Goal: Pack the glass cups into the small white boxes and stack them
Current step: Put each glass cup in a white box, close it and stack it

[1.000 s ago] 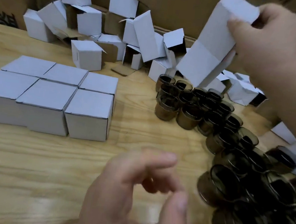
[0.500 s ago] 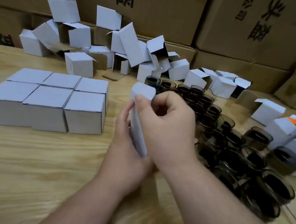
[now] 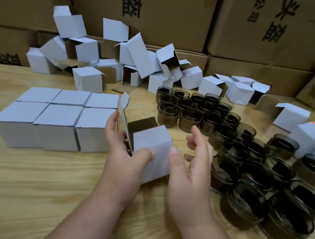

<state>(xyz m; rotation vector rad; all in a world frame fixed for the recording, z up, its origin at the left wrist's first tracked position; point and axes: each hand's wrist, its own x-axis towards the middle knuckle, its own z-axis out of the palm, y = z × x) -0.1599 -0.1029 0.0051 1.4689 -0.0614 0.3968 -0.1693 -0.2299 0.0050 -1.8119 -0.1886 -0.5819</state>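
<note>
Six closed white boxes [image 3: 56, 116] sit in a block at left of frame. Left hand [image 3: 123, 154] grips open small box [image 3: 149, 149] at centre, lid flap up. Right hand [image 3: 193, 162] just beside it, fingers loosely spread, holding nothing. Dark glass cups [image 3: 236, 153] clustered right.

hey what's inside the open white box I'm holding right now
The open white box, held by the left hand, shows only bare brown cardboard inside near its top; no cup shows. Its white front wall hides the bottom.
</note>
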